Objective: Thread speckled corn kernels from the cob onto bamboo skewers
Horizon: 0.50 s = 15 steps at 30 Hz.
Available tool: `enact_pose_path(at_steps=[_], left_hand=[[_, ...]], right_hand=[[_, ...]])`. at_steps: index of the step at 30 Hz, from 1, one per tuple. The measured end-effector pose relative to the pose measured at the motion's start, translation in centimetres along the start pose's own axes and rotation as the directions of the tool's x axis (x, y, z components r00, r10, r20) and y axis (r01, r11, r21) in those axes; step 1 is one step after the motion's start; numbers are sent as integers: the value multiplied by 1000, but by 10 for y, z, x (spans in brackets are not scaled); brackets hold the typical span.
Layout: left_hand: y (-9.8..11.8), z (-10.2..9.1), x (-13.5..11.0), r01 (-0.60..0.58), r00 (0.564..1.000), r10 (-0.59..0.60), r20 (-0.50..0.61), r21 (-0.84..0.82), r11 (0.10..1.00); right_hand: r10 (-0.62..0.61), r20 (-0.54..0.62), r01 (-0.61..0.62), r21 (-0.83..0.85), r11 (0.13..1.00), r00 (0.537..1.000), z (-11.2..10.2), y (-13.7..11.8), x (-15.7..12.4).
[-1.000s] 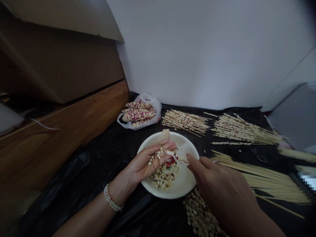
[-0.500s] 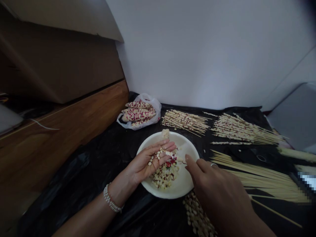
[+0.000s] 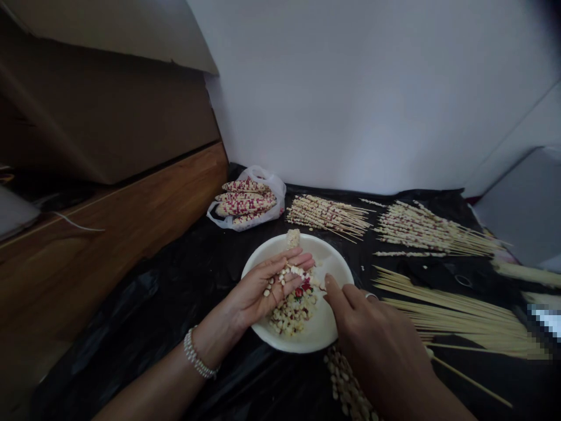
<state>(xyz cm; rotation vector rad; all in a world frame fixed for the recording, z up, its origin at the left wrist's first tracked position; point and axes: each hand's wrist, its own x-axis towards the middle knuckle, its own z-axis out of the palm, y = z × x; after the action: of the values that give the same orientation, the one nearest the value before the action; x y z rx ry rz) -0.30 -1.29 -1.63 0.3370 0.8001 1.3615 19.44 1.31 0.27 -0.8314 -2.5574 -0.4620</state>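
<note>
Kernel-threaded skewer (image 3: 300, 272): on my head-camera feed, I see it pinched in the right hand (image 3: 377, 321), reaching toward ten o'clock over the left hand (image 3: 258, 292), which lies palm-up, uncurled, bearing loose kernels (image 3: 268, 287) above the bowl (image 3: 322, 336).

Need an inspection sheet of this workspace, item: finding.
Surface: wrinkled black plastic sheet.
Job's things: white bowl with corn kernels; bare skewers; kernel-strung skewers in two groups; corn cobs in plastic bag.
Clutter: kernel-like pieces beside bowl; pixelated item at right edge, unidentifiable.
Grippers: left hand open, palm up over bowl, holding loose kernels; right hand pinching one strung skewer.
Cables: thin white cord, left.
Surroundings: white wall behind; brown cardboard box, left.
</note>
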Motion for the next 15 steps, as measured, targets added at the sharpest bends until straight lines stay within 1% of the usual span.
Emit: enact_pose_path(at_steps=[4,6,10,15], left_hand=[[5,-1,1,72,997,-69,22,-127,989],[9,-1,0,73,997,-70,20,-157,985],[11,1,-1,45,999,-47,-7,-140,989],[10,0,0,52,999,-50,21,-102,993]], right_hand=[[-2,19,3,-35,999,1000,-7,5,2],[-7,13,7,-24,1000,1000,-11,9,3],[-19,-1,19,-1,1000,1000,-16,13,5],[-9,4,9,17,1000,1000,-16,11,4]])
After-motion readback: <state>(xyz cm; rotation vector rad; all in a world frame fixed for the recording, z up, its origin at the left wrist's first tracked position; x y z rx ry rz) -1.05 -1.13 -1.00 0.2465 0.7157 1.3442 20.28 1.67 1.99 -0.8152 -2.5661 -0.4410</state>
